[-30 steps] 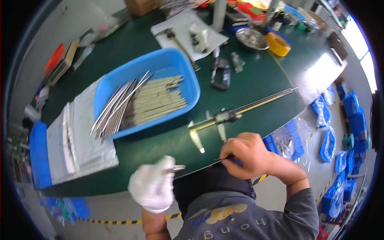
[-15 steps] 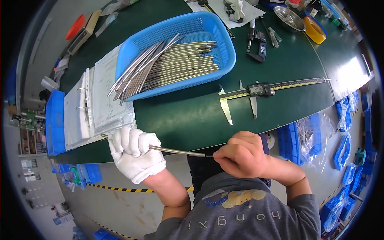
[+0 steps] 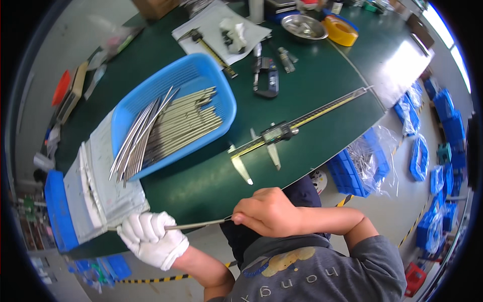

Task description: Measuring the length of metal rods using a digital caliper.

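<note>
My left hand (image 3: pixel 152 240), in a white glove, is closed around a thin metal rod (image 3: pixel 195 225). One stretch of the rod sticks out toward the right, and a short end shows left of the glove. At the rod's right end my bare right hand (image 3: pixel 267 212) is closed in a pinch on a thin dark pin (image 3: pixel 228 218), mostly hidden by the fingers. Whether the pin sits inside the rod's end, I cannot tell. Beyond my hands, a blue basket (image 3: pixel 229 103) holds many similar rods (image 3: pixel 183 121), some lying crosswise over the others.
A digital caliper (image 3: pixel 276 133) lies with parted jaws on the green table (image 3: pixel 201 189). Behind it are a micrometer (image 3: pixel 266 80), a metal bowl (image 3: pixel 304 27) and yellow tape (image 3: pixel 340 31). An open binder (image 3: pixel 113 176) lies left; a blue bin (image 3: pixel 352 166) stands right, below the table.
The view has shifted and turned, so the basket and caliper appear farther left and tilted. Both hands keep their hold on the rod and pin.
</note>
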The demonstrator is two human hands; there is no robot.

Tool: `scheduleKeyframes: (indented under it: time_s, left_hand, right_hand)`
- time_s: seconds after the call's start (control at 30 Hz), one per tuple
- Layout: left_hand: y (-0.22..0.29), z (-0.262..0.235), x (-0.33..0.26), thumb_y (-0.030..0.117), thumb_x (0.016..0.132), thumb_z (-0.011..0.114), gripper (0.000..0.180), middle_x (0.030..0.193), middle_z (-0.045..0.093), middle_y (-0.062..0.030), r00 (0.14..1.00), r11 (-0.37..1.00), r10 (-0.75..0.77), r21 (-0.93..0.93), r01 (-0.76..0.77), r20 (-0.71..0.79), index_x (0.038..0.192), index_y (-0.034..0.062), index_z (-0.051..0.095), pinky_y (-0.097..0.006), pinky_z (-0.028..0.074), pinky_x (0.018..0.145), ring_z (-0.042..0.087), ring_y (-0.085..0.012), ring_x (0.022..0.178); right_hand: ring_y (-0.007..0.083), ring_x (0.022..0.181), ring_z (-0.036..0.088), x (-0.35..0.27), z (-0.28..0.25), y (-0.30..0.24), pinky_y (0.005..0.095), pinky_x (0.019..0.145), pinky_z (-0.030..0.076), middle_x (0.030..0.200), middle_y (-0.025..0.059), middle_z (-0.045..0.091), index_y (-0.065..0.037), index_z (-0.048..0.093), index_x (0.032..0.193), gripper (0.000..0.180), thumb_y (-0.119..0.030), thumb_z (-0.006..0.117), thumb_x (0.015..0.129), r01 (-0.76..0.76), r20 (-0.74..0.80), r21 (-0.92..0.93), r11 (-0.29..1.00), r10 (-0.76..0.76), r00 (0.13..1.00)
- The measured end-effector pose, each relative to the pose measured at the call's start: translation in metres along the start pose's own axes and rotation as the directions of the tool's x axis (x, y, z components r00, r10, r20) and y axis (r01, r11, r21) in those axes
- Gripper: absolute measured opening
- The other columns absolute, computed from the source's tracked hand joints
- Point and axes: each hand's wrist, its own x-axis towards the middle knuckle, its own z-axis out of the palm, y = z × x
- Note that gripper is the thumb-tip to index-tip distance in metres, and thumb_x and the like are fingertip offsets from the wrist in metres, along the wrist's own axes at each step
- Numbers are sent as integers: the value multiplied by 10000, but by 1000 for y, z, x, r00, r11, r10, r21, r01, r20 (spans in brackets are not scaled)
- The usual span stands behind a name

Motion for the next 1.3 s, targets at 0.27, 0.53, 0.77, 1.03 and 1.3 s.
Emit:
scheduleKeyframes:
  time_s: [0.27, 0.53, 0.77, 1.03, 1.3]
  left_hand:
    - [-8, 0, 0, 208, 929, 424, 356, 567, 280, 28, 995, 1000, -2, 10, 1, 102, 601, 150, 296, -263, 171, 446, 216, -87, 433]
    - [-11, 9, 7, 109, 881, 422, 345, 535, 239, 33, 996, 999, 43, 8, -43, 73, 566, 139, 286, -238, 141, 409, 156, -65, 405]
    - [-9, 15, 10, 142, 893, 444, 339, 571, 250, 26, 975, 991, 55, 105, -80, 215, 592, 139, 287, -234, 150, 418, 181, -73, 426]
    - [-30, 25, 22, 183, 931, 422, 344, 581, 247, 26, 968, 978, 92, 161, -131, 232, 613, 139, 299, -226, 161, 404, 171, -66, 423]
    - [-65, 46, 33, 271, 893, 485, 331, 556, 302, 32, 987, 957, 158, 245, -153, -3, 607, 164, 357, -221, 237, 386, 293, -89, 423]
  right_hand:
    - [288, 509, 540, -6, -5, 0, 393, 480, 420, 588, 68, 542, -78, 549, 858, 185, -226, 655, 819, 26, -77, -57, 998, -30, 997]
    - [301, 499, 520, 4, -12, -4, 402, 495, 412, 546, 85, 511, -79, 503, 733, 223, -238, 622, 834, 138, -173, -67, 988, -147, 974]
    - [242, 573, 548, 3, -10, -3, 352, 540, 432, 700, 22, 592, -94, 549, 828, 114, -159, 642, 815, 186, -154, -107, 977, -201, 967]
    - [233, 559, 570, 7, -28, 1, 335, 506, 440, 716, 35, 585, -95, 534, 967, 226, -182, 660, 802, 150, -99, -225, 963, -176, 979]
    - [236, 588, 599, 17, -64, 11, 344, 465, 477, 751, 48, 571, -110, 557, 919, 137, -165, 622, 813, -20, -150, -247, 969, -18, 989]
